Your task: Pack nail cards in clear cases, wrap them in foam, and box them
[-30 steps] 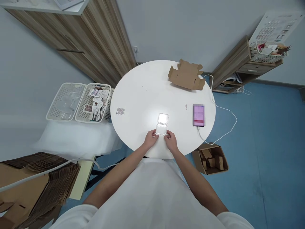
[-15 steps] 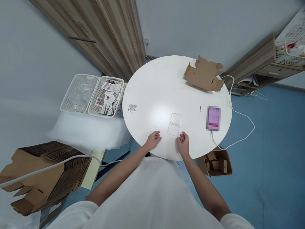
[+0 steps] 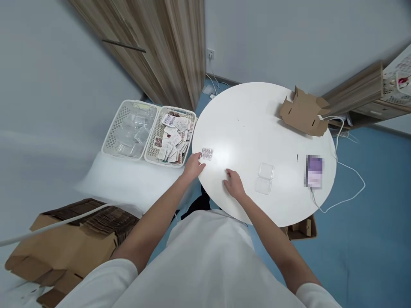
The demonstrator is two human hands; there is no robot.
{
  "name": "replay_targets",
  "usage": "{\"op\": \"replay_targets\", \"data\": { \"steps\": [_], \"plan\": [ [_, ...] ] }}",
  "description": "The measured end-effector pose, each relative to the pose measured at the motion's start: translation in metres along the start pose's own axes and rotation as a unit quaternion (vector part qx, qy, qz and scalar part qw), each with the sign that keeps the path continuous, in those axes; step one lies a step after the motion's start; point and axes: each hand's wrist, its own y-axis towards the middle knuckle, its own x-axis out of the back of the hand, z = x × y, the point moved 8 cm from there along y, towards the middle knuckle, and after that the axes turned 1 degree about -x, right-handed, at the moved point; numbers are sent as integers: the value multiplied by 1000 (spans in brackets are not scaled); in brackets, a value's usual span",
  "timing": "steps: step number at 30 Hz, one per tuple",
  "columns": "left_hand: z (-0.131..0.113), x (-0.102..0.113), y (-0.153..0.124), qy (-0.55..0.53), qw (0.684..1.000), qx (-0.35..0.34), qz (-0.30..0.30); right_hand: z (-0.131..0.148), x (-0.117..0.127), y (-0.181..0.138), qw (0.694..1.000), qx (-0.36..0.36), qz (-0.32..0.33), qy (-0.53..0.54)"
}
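My left hand [image 3: 194,166] reaches to the left rim of the round white table [image 3: 257,119], its fingertips at a small sheet of press-on nails [image 3: 207,153]; whether it grips the sheet is unclear. My right hand [image 3: 233,185] rests on the tabletop with fingers loosely spread, holding nothing. An open clear plastic clamshell case [image 3: 264,178] lies flat on the table to the right of that hand, untouched.
Two white mesh baskets stand left of the table: one with clear cases [image 3: 130,129], one with printed cards [image 3: 171,137]. A folded cardboard box [image 3: 303,112] and a phone [image 3: 314,171] on a white cable lie on the table's right. Flat cardboard stacks [image 3: 73,239] lie lower left.
Both hands left the clear case. My left hand swung left to the nail sheet at the table rim; my right hand moved left onto bare tabletop. The view turned left.
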Motion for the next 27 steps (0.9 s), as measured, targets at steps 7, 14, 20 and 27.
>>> {"op": "replay_targets", "data": {
  "steps": [7, 14, 20, 27],
  "plan": [
    [-11, -9, 40, 150, 985, -8, 88, 29, -22, 84, 998, -50, 3, -46],
    [-2, -16, 47, 94, 993, -49, 50, 32, -31, 109, 991, -66, 11, -114],
    [-1, -13, 39, 37, 998, -44, 31, 32, -31, 107, 989, -84, -12, -119],
    [-12, -17, 18, 0, 995, -99, -21, 30, -28, 93, 997, -45, -33, -45]
  ]
}}
